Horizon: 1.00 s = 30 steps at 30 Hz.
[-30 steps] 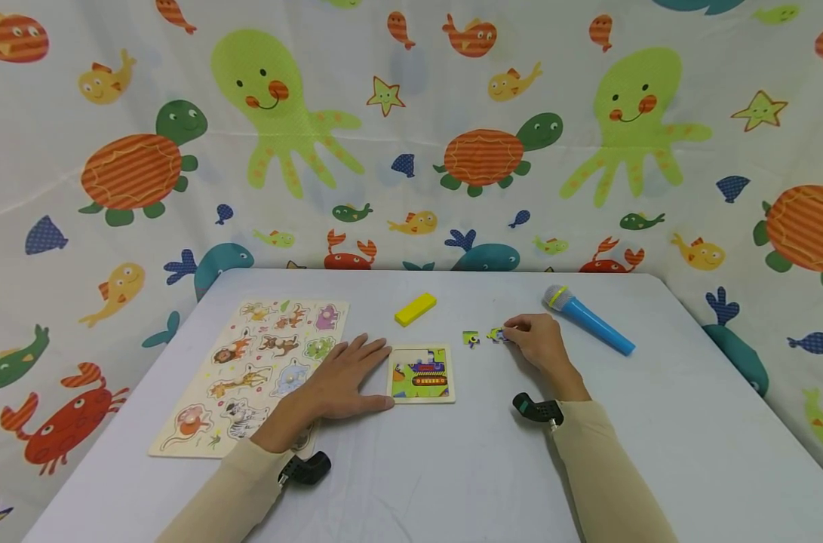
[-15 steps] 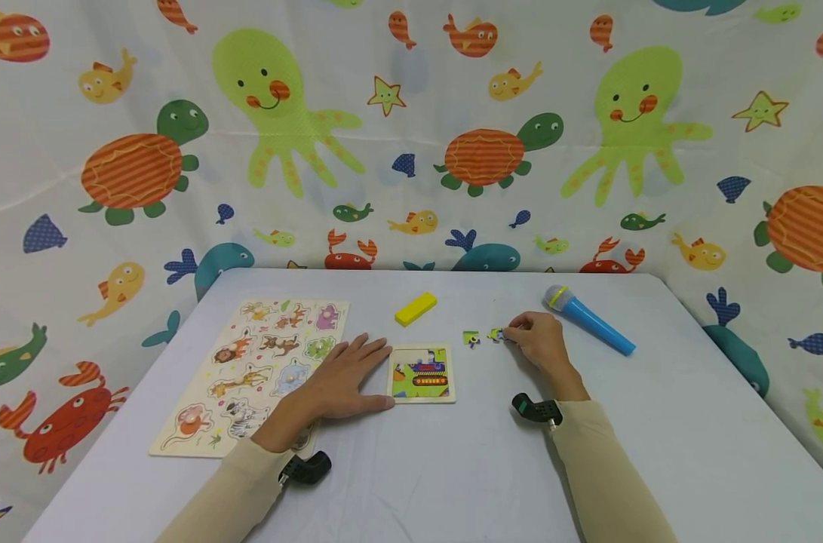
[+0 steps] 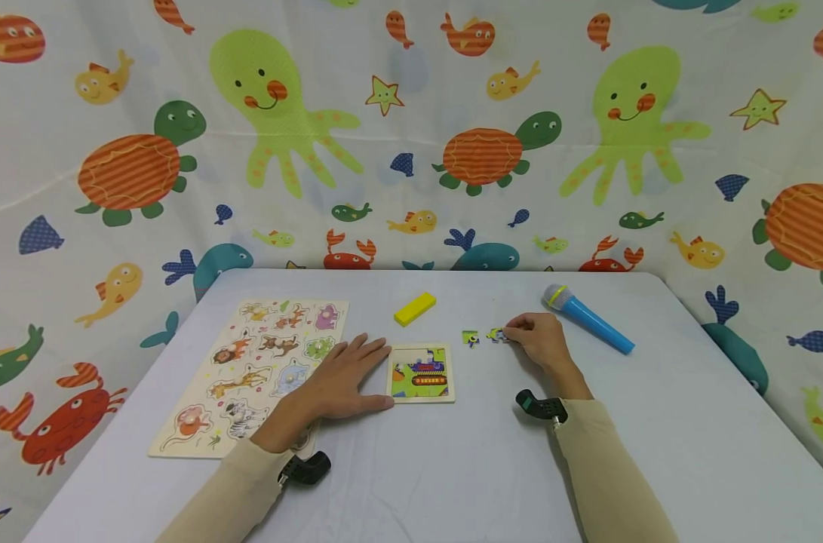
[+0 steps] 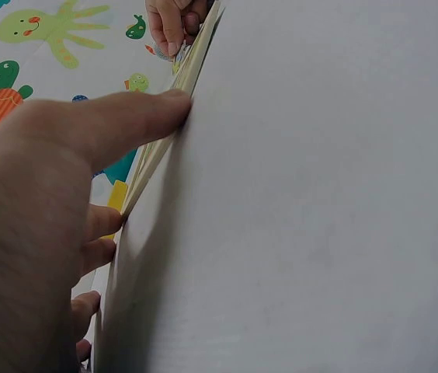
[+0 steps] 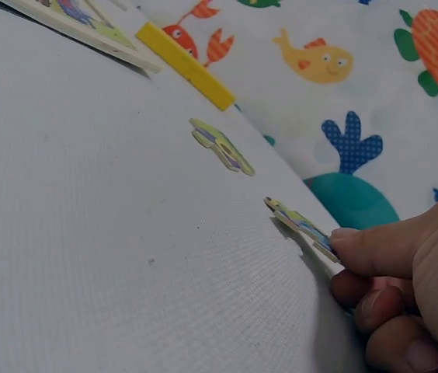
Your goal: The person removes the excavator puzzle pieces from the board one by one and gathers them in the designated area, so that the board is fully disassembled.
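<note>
we see the left hand (image 3: 346, 381) laid out with fingers spread, its thumb and fingertips touching the left side of a small puzzle board (image 3: 421, 400) around the middle of the desk (image 3: 411, 483). the right hand (image 3: 538, 339) is nearly closed, pinching a puzzle piece (image 5: 304, 223) between thumb and finger, nearer the far edge. a loose piece (image 3: 470, 338) lies just beside it. we also see a yellow block (image 3: 415, 309) near the far edge, a blue microphone (image 3: 591, 320) toward the far right corner and an animal board (image 3: 253, 356) along the left edge.
</note>
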{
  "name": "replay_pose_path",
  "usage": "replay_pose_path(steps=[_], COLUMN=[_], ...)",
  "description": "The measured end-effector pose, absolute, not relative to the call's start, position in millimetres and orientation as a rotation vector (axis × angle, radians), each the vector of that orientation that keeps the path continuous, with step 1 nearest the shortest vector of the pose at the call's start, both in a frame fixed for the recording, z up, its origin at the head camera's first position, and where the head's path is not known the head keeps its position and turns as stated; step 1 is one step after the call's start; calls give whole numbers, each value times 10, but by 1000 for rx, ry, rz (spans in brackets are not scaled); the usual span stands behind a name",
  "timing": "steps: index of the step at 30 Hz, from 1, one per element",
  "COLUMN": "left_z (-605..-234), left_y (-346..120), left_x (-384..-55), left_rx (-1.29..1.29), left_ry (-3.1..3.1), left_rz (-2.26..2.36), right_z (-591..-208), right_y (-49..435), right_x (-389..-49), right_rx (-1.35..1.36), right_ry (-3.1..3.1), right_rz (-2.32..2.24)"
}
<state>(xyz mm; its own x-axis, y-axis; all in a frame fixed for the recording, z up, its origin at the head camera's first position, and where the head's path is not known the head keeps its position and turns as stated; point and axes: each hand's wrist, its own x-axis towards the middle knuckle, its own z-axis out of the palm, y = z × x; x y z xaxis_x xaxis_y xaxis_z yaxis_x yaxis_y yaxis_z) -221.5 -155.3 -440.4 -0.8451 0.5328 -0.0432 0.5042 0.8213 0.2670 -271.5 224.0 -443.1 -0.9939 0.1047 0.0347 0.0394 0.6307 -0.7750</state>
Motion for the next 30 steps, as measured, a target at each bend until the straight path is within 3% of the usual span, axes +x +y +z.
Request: replay_pose_path(steps=[21,30], left_z=[-4409,-4400], left_y=[-1560,-1554], left_x=[-2209,-2206], left_rx=[842,826], left_ry=[2890,2889], left_rz=[391,367], right_z=[-4472,-4452], right_y=[2216,2236], right_x=[-2729,-2718], right_rx=[-134,-210], right_ry=[-2779,-2733], right_rz=[1195,1347])
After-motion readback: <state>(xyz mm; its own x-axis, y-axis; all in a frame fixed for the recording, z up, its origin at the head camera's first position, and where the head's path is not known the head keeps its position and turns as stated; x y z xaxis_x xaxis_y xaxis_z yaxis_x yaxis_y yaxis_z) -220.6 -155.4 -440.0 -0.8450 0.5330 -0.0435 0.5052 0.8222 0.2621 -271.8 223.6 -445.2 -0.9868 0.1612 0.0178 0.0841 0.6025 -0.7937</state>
